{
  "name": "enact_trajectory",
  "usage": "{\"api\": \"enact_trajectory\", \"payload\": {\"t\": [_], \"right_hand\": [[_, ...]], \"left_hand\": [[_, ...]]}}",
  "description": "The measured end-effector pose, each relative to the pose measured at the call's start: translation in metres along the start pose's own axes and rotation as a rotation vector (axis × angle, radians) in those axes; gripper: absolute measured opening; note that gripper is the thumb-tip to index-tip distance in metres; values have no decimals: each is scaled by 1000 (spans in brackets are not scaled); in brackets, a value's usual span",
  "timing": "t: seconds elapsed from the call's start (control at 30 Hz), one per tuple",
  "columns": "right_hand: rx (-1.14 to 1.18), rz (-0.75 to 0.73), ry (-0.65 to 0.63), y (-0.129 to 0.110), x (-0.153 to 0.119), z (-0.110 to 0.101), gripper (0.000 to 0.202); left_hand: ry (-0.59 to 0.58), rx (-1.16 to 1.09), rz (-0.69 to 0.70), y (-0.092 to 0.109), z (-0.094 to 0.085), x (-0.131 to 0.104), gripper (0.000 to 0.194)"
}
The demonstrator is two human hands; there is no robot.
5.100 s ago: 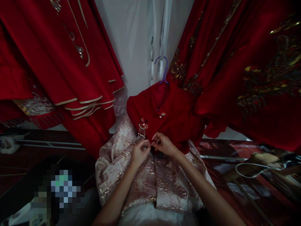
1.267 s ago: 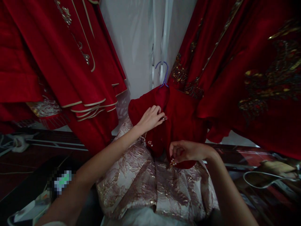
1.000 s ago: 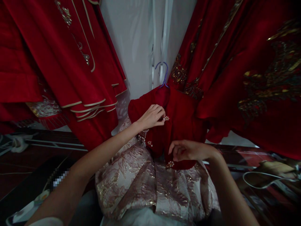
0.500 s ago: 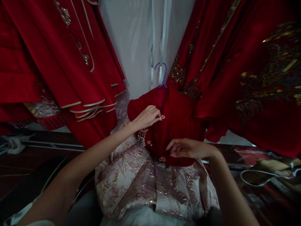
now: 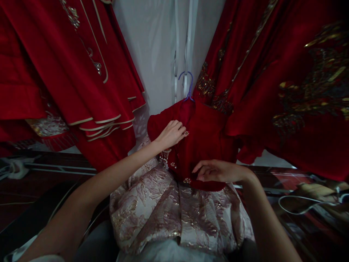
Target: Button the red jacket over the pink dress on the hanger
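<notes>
A small red jacket (image 5: pixel 207 134) with a purple hanger (image 5: pixel 189 85) at its neck lies over shiny pink-and-silver brocade cloth (image 5: pixel 152 207). My left hand (image 5: pixel 173 134) is closed at the jacket's front, thumb and fingertips pinching a flower-shaped beaded button (image 5: pixel 186 133). More such buttons (image 5: pixel 187 180) sit lower on the front, near a beaded tassel (image 5: pixel 164 157) on the left side. My right hand (image 5: pixel 215 171) rests on the lower right of the jacket, its fingers loosely bent and apart, holding nothing I can see.
Red garments with pale piping (image 5: pixel 98 91) hang at the left. Red garments with gold beadwork (image 5: pixel 313 87) hang at the right. Between them stand pale metal poles (image 5: pixel 188 43) before a whitish sheet. A white cable (image 5: pixel 297 211) loops at the lower right.
My left hand has shifted slightly up and left with the button, its fingers curling further over it. The lower jacket edge has risen a little. My right hand is nearly still.
</notes>
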State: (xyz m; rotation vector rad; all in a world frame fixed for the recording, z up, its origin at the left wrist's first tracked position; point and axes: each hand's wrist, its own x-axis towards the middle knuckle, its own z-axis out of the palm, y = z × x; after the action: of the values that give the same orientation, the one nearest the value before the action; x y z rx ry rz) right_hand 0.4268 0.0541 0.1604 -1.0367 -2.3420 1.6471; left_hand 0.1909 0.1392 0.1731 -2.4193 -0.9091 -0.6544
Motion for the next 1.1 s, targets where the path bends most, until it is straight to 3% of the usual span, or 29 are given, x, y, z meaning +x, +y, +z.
{"api": "enact_trajectory", "payload": {"t": [0.37, 0.6, 0.73, 0.87, 0.97, 1.0, 1.1], "right_hand": [[-4, -9, 3, 1, -2, -3, 41], [-6, -39, 74, 5, 4, 0, 39], [-26, -109, 299, 13, 3, -9, 38], [-19, -230, 722, 5, 16, -17, 32], [48, -357, 1027, -15, 47, -11, 29], [89, -409, 1052, -22, 60, -6, 32], [54, -486, 944, -34, 93, 12, 52]], "left_hand": [[26, -63, 10, -2, 1, -2, 22], [58, -10, 27, 0, 1, 0, 22], [89, 3, -19, 3, 2, -8, 22], [114, 70, -197, 10, 2, -20, 26], [203, 140, -385, 15, 4, -25, 49], [249, 148, -456, 15, 6, -26, 58], [361, 107, -673, 6, 14, -28, 79]]}}
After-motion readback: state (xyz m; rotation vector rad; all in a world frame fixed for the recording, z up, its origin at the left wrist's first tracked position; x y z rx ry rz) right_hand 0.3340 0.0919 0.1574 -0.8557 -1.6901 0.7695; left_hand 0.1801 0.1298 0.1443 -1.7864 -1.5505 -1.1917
